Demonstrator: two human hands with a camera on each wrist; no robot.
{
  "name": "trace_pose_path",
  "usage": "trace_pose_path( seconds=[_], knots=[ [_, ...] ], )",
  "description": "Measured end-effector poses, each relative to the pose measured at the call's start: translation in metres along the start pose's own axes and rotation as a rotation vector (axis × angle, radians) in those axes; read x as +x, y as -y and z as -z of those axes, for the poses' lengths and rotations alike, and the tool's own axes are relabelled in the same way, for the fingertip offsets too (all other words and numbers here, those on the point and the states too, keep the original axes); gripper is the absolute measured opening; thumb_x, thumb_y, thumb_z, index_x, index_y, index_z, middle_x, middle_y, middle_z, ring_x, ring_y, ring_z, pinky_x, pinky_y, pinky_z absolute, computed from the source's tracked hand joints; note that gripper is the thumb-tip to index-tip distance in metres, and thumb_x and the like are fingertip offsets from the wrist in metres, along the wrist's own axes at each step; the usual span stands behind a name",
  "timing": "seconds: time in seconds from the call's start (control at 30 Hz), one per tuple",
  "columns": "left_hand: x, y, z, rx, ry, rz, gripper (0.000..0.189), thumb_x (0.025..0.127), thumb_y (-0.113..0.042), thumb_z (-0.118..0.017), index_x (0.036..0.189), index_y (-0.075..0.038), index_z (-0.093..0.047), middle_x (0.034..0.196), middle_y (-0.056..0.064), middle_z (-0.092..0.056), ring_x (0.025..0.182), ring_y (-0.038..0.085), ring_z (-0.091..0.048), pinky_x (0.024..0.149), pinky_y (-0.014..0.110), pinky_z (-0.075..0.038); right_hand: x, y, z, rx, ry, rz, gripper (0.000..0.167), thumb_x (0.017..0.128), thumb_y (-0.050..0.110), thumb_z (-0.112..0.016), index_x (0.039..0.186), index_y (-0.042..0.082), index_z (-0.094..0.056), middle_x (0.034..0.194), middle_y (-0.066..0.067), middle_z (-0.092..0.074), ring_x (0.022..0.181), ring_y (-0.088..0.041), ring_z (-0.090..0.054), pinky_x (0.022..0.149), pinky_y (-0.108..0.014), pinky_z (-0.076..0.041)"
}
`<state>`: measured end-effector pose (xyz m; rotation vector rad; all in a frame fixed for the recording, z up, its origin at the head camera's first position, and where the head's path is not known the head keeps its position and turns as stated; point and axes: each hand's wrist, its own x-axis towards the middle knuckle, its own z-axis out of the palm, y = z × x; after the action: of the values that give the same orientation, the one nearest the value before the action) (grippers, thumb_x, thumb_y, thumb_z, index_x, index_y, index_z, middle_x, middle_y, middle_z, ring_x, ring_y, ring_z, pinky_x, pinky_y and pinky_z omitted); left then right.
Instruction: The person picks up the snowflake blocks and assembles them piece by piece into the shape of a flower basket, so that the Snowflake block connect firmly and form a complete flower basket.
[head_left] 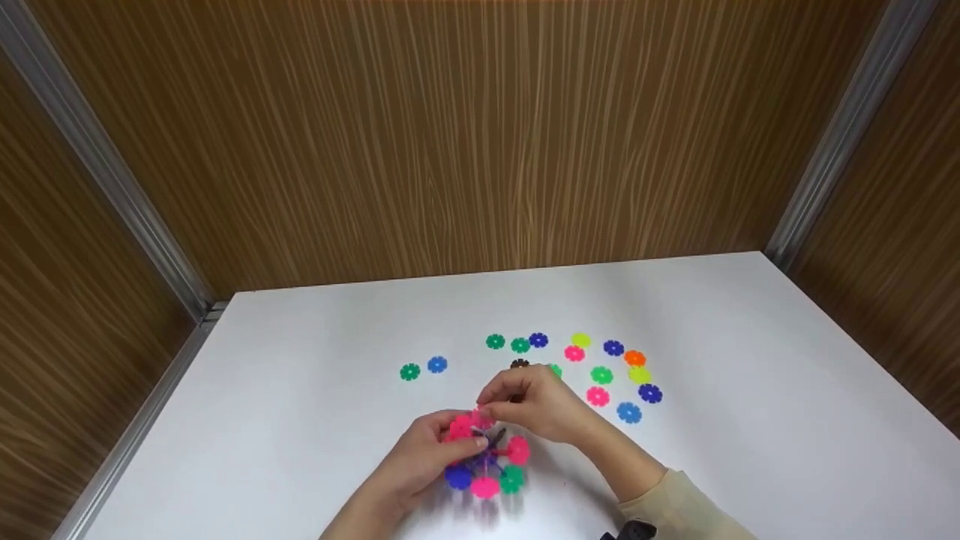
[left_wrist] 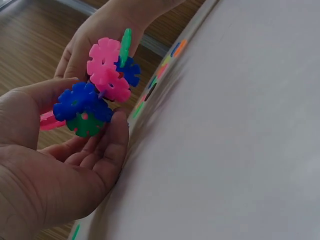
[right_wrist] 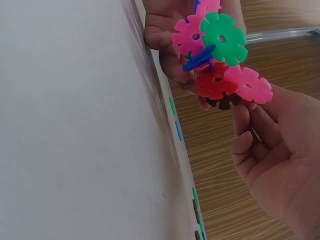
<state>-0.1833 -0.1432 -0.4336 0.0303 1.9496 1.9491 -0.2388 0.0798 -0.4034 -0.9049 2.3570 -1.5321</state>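
A cluster of interlocking snowflake discs (head_left: 485,487) is held above the white table, with pink, red, blue, green and dark brown notched discs slotted together at angles. My left hand (head_left: 427,454) grips it from the left, thumb across its front. In the left wrist view a blue disc (left_wrist: 75,102) lies against the thumb side and a green one (left_wrist: 85,126) sits within the curled fingers. From the upper right, my right hand (head_left: 544,405) pinches a pink disc (right_wrist: 250,85) at the cluster's edge. Next to those fingertips is a dark brown disc (right_wrist: 224,101); the right thumb is partly hidden there.
Loose discs lie flat on the white table (head_left: 300,420) beyond the hands. Several spread to the right, among them an orange disc (head_left: 634,358) and a light blue disc (head_left: 629,412). A green disc (head_left: 409,372) and a blue disc (head_left: 437,364) lie farther left. Wood-grain panels (head_left: 480,135) enclose the table.
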Motion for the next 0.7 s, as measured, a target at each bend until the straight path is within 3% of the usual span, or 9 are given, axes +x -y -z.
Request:
trace_pose_path(
  seconds=[0.2,0.3,0.4,0.53,0.7],
  knots=[
    [0.002,0.002,0.0,0.08,-0.066,0.013,0.038,0.094,-0.024,-0.083,0.124,-0.003,-0.073,0.109,0.004,-0.075,0.101,0.017,-0.068,0.103,0.039,-0.054,0.005,-0.008,0.019,0.027,-0.046,-0.029,0.018,0.101,0.017,-0.074,0.116,0.01,-0.08,0.108,-0.006,-0.079,0.101,-0.025,-0.074,0.09,-0.034,-0.061],
    [0.004,0.003,0.0,0.08,-0.1,0.034,0.038,0.094,-0.024,-0.082,0.125,-0.004,-0.073,0.11,0.005,-0.074,0.1,0.017,-0.067,0.105,0.041,-0.053,0.015,-0.019,0.038,0.035,-0.107,-0.09,0.019,0.102,0.016,-0.073,0.119,0.011,-0.079,0.111,-0.008,-0.078,0.106,-0.032,-0.073,0.095,-0.044,-0.06],
    [0.004,0.004,0.0,0.069,-0.118,0.058,0.038,0.095,-0.025,-0.083,0.125,-0.005,-0.073,0.113,0.005,-0.074,0.103,0.018,-0.067,0.108,0.045,-0.051,0.028,-0.031,0.057,0.001,-0.133,-0.163,0.019,0.102,0.015,-0.073,0.12,0.012,-0.078,0.115,-0.01,-0.077,0.107,-0.033,-0.071,0.097,-0.045,-0.059],
    [0.004,0.003,0.0,0.055,-0.12,0.063,0.038,0.095,-0.025,-0.083,0.126,-0.006,-0.072,0.117,0.005,-0.073,0.106,0.019,-0.068,0.111,0.047,-0.05,0.044,-0.041,0.07,-0.094,-0.09,-0.249,0.023,0.1,0.008,-0.073,0.123,0.009,-0.077,0.119,-0.012,-0.075,0.106,-0.026,-0.067,0.099,-0.037,-0.057],
    [0.005,0.001,0.0,0.049,-0.127,0.061,0.039,0.094,-0.025,-0.083,0.127,-0.006,-0.072,0.118,0.005,-0.073,0.107,0.018,-0.068,0.11,0.046,-0.051,0.055,-0.05,0.069,-0.212,-0.008,-0.313,0.028,0.095,0.003,-0.078,0.121,0.014,-0.079,0.112,0.0,-0.076,0.101,-0.02,-0.065,0.101,-0.038,-0.056]
  ],
)
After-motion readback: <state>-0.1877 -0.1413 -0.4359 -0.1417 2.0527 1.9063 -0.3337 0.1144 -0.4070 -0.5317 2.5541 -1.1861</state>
